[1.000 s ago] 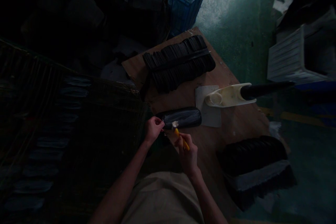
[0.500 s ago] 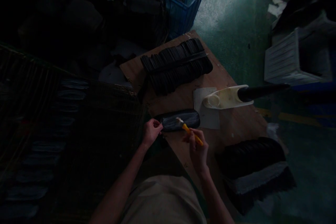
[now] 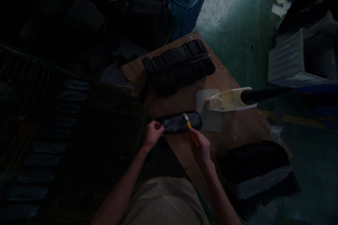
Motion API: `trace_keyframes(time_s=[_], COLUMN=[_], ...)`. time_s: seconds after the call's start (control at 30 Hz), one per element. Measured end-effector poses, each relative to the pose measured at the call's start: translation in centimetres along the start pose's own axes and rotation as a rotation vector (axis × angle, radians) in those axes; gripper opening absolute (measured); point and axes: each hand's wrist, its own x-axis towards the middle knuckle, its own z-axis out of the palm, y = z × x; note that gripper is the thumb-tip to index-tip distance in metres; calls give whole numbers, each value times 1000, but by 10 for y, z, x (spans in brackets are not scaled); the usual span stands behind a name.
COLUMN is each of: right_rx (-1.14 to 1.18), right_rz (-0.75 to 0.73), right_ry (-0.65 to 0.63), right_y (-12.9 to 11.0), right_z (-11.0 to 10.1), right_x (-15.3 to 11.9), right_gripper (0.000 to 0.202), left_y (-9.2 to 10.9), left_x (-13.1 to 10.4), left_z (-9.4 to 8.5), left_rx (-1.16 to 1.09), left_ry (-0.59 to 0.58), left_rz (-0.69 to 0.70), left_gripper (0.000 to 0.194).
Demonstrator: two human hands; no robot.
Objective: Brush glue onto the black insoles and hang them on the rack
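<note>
A long, round-ended black piece (image 3: 174,123) lies on the wooden board (image 3: 232,126), with pale streaks along its top. My left hand (image 3: 153,133) pinches its left end between thumb and fingers. In my right hand (image 3: 200,147) is a brush (image 3: 188,123) with a yellow handle, and its whitish bristles touch the top of the black piece right of its middle. Behind and to the right, a cream-coloured holder (image 3: 229,100) with a black tapered end stands on a pale flat sheet (image 3: 212,123).
A strapped row of thin black pieces (image 3: 179,65) lies at the board's far side. Another dark bundle (image 3: 256,165) sits at the near right. A rack with several flat pieces (image 3: 46,147) stands left. A blue crate (image 3: 185,10) and a grey crate (image 3: 286,58) are beyond.
The brush has moved a little to the right over the black piece and its handle now points more upright. My left hand stays on the left end.
</note>
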Motion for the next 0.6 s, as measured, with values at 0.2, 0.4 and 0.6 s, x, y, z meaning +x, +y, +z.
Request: trace_keyframes(time_s=[0.2,0.4,0.6], right_rx=[-169,-243,-211], right_rz=[13,27,55], right_ry=[-12,40,114], right_y=[39,32,-13], right_z=[-11,-16,15], right_x=[-3,-18,-37], right_gripper=[27,25,22], left_y=[5,5,0], left_x=[-4,-7,-5], left_z=[1,5,7], left_rx=[9,6,-4], left_ry=[34,77,69], left_rz=[-11,-20,-21], left_gripper=[8,7,6])
